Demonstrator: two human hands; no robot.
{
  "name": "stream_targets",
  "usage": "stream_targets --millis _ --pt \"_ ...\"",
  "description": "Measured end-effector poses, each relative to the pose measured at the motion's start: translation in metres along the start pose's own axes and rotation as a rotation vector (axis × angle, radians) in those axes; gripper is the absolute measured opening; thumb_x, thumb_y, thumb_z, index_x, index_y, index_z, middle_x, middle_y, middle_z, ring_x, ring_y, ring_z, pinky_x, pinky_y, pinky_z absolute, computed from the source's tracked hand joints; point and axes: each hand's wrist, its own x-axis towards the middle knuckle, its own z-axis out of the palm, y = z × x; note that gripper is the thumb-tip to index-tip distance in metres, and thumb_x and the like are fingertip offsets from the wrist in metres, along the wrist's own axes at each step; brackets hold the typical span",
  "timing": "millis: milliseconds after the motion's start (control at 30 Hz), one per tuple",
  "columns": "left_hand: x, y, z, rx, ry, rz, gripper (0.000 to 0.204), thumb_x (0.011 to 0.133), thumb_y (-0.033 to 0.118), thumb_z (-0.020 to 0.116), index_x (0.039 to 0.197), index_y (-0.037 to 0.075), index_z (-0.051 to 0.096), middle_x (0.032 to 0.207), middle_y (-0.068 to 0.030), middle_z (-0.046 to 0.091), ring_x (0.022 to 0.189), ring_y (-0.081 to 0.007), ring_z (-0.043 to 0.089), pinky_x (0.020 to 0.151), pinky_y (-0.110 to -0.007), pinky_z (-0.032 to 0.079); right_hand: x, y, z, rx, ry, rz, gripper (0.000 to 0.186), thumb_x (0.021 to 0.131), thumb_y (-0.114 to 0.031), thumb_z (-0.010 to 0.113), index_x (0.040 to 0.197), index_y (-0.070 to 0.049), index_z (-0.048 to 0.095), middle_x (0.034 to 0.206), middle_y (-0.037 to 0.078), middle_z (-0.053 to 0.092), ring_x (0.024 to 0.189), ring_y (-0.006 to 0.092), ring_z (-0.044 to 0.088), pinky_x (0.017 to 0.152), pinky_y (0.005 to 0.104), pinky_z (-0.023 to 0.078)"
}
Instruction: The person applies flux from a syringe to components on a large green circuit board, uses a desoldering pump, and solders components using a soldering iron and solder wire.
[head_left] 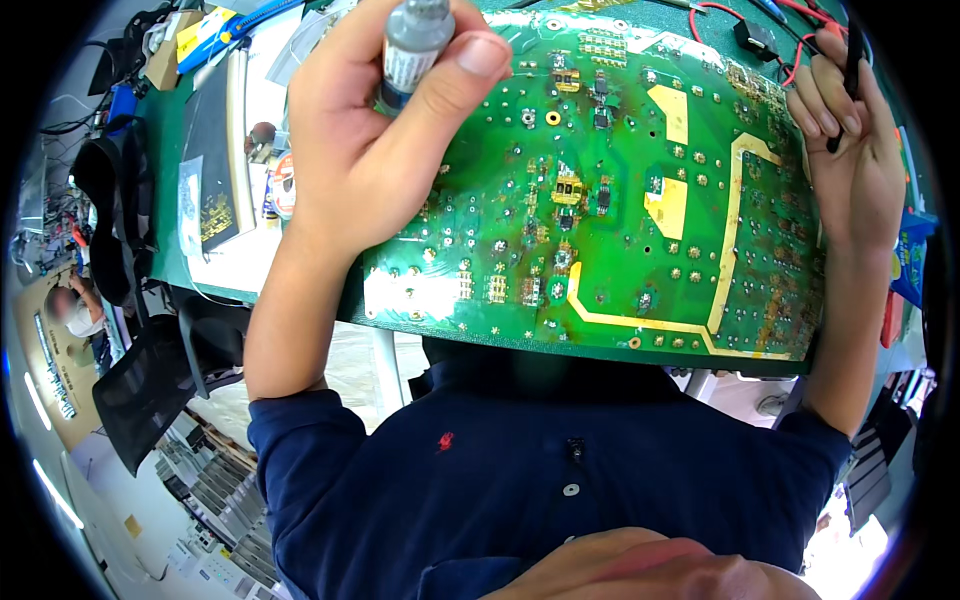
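Observation:
A large green circuit board [625, 260] lies in front of me, with gold-coloured traces, solder joints and small black chips. My left hand [360, 170] is closed around a small greyish bottle [415, 55] with a pale label and darker contents near its bottom. The hand covers the board's upper left part, and the bottle's top is cut off by the frame. At the board's right edge, my right hand [855, 170] grips a slim black tool [853, 75] between its fingers. Its pointed end aims down; its exact kind cannot be made out.
Left of the board are a dark flat pouch [217, 190], a roll with an orange-and-white label [284, 185] and a blue tool [235, 32]. Red cables [705, 8] lie beyond the board. A black mesh chair [145, 400] stands left; another person [80, 310] is farther off.

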Motion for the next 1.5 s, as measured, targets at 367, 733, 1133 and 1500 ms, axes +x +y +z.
stream_targets --millis 367,733,1133,1500 --pt "0.002 -0.006 0.003 -0.232 0.121 -0.008 0.016 0.1 0.016 0.062 0.098 0.0 0.059 0.081 -0.0031 0.063 0.068 -0.005 0.051 0.064 -0.02 0.041 -0.003 0.003 0.042 -0.426 0.642 -0.163 0.039 0.107 -0.027 0.047 0.127 0.006 0.052 0.09 0.002 0.047 0.08 0.011 0.041 0.071 0.0251 0.035" --pt "0.0 -0.021 0.015 -0.224 0.253 0.103 0.017 0.099 0.019 0.065 0.101 0.002 0.061 0.08 -0.0013 0.061 0.071 -0.0055 0.053 0.064 -0.021 0.042 0.04 0.019 0.054 -1.035 0.624 0.158 0.028 0.103 -0.016 0.05 0.121 0.004 0.058 0.099 0.012 0.063 0.089 0.0155 0.057 0.082 0.0293 0.042" --pt "-0.005 -0.023 0.006 -0.188 0.245 0.011 0.017 0.099 0.019 0.063 0.102 0.002 0.062 0.082 -0.0021 0.062 0.072 -0.0057 0.052 0.066 -0.021 0.041 0.052 0.05 0.058 -1.057 0.506 0.114 0.023 0.101 -0.011 0.053 0.115 0.007 0.057 0.099 0.014 0.061 0.086 0.0175 0.058 0.083 0.0303 0.045" --pt "-0.005 -0.016 0.005 -0.12 0.196 -0.051 0.018 0.1 0.019 0.062 0.103 0.001 0.062 0.085 -0.0029 0.063 0.073 -0.006 0.051 0.067 -0.021 0.04 0.054 0.049 0.059 -1.136 0.49 0.143 0.019 0.098 -0.008 0.057 0.11 0.007 0.06 0.102 0.014 0.063 0.085 0.0175 0.062 0.085 0.0321 0.047"
